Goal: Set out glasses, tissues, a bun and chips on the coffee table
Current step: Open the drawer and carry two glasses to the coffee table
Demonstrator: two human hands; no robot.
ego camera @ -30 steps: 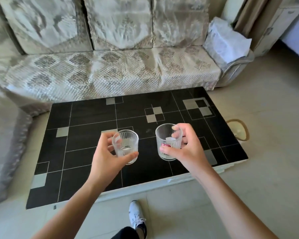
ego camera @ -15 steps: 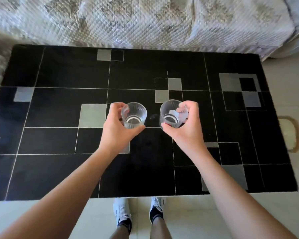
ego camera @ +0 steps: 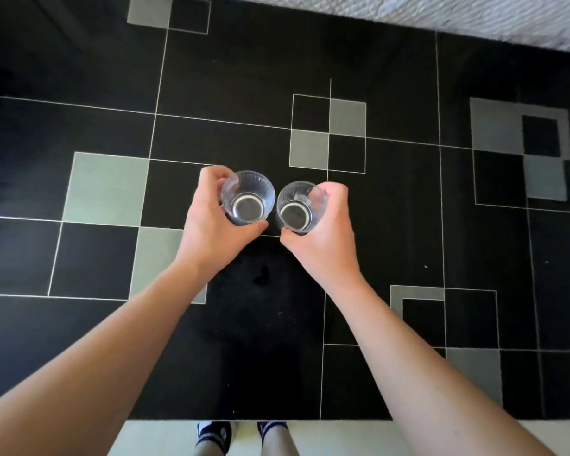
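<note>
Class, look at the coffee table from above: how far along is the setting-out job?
Done: nothing stands free on the coffee table. In hand: the left hand holds one glass, the right hand holds the other glass, low over the table. Left: tissues, bun and chips, none in view.

You are in a home, in a living room. Under your fingers (ego camera: 211, 174) lies a low black tabletop (ego camera: 392, 225) with thin white lines and grey squares, the look of a coffee table. Far beyond your fingers, a quilted pale sofa cover (ego camera: 441, 14) meets its edge. Behind your fingers, near your feet (ego camera: 213, 434), is a light tiled floor (ego camera: 326, 437).
</note>
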